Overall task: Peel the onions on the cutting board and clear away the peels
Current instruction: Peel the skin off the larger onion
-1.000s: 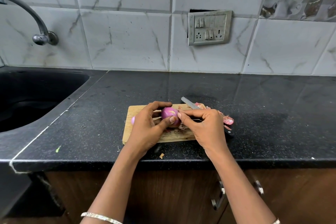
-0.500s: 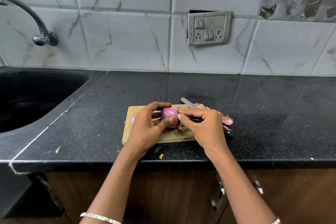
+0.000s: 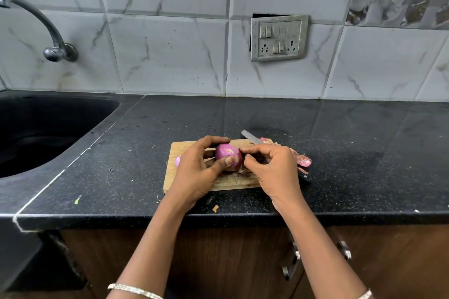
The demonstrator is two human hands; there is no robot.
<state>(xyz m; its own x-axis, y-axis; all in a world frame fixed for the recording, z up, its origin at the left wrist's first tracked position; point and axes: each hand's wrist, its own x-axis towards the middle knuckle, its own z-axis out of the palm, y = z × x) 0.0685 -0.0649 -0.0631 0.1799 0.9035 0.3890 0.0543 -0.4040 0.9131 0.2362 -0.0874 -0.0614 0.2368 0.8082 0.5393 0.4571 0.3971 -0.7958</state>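
Note:
My left hand grips a purple onion above the wooden cutting board, thumb on its near side and fingers curled over the top. My right hand pinches the skin on the onion's right side with fingertips. A second onion shows only as a pink sliver behind my left hand. Loose peels lie at the board's right end. A knife blade sticks out beyond my right hand, with its dark handle showing near my right wrist.
The board sits near the front edge of a black counter. A black sink with a tap is at the left. A switch plate is on the tiled wall. Small scraps lie by the counter edge.
The onion has turned a little in my left hand, showing a paler patch. My right fingertips stay pinching at its right side. Both hands keep their place.

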